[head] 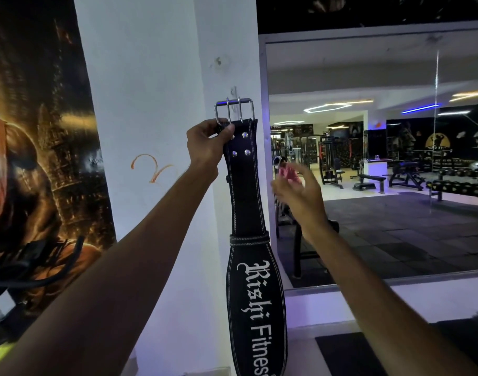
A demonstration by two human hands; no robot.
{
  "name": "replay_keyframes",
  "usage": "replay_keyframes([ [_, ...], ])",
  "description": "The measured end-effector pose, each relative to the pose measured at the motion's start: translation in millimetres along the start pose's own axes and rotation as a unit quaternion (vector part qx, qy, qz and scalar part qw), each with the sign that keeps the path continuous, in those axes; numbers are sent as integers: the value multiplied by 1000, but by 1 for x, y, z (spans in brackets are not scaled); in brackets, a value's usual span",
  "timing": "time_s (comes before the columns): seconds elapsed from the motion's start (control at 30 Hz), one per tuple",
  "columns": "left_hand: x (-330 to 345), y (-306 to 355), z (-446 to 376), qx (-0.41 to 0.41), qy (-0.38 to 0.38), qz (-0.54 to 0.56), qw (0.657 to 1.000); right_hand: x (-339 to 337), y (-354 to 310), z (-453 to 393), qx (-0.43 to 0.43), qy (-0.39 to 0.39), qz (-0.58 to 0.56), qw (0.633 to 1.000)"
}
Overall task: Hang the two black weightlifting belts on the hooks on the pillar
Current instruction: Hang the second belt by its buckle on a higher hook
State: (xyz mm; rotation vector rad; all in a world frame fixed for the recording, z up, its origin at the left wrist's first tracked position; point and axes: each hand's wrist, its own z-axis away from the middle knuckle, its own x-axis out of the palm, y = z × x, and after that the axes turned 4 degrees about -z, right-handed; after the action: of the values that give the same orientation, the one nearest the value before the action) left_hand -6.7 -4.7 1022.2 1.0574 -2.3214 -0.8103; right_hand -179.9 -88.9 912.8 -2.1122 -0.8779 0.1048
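Belt [246, 202] up against white pillar [151, 104], buckle [234, 111] level with hook [234, 92], rest dangling straight down. Looks like thick stiff leather, bit heavy, buckle end best spot to grab. My left hand [205, 147] pinching it just under buckle. Right hand [297, 191] blurry, fingers spread, holding nothing. No containers anywhere. Second belt not in view.

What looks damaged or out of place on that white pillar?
On the pillar, an orange scribble marks the paint left of the left hand, and a chipped hole sits above the hook. The belt hangs straight.
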Motion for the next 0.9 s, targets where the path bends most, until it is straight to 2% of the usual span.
replay_keyframes([
  [0.13,9,-2,11,0,-20,-1,1000,33,-49,-51,-69,-28,73,995],
  [0.3,4,-2,19,9,-48,-21,999,53,-55,-68,-61,-1,74,995],
  [0.5,-14,-7,38,39,-100,-6,994,68,-52,-66,-41,28,19,999],
  [0.7,-34,-68,99,-65,-175,-34,982,68,-44,-64,-36,51,1,998],
  [0.8,-46,-95,134,-103,-184,-52,976,68,-40,-62,-33,64,-3,997],
  [0.9,-54,-109,160,-99,-169,-91,976,66,-34,-60,-26,78,-8,997],
])
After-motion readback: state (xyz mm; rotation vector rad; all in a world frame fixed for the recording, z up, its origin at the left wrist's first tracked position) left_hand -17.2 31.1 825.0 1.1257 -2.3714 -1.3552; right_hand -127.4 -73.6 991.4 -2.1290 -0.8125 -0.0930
